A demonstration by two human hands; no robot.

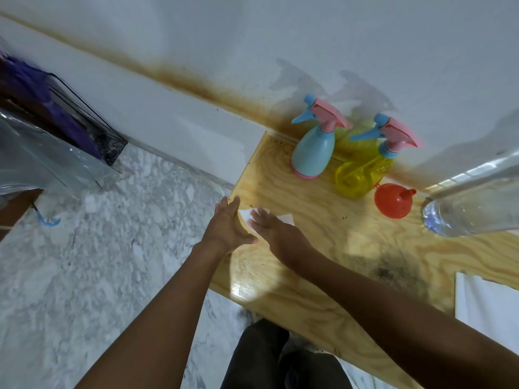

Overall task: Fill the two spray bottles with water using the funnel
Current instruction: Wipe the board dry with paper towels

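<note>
Two spray bottles stand at the back of the wooden table [323, 270] by the wall: a blue one [313, 151] and a clear yellow one [362, 171], both with pink and blue trigger heads on. A red funnel [393, 201] lies on its side just right of the yellow bottle. A large clear water bottle [474, 203] lies at the right edge. My left hand [227, 224] and my right hand [271, 227] rest with straight fingers on a white paper [285, 219] at the table's left corner, well left of the bottles.
The white wall runs close behind the bottles, stained brown along its base. A white sheet [487, 304] lies at the table's right front. On the marble floor [84, 276] to the left stand a wire rack [92, 130] and a clear plastic bag [36, 161]. My legs [280, 357] are at the table's front edge.
</note>
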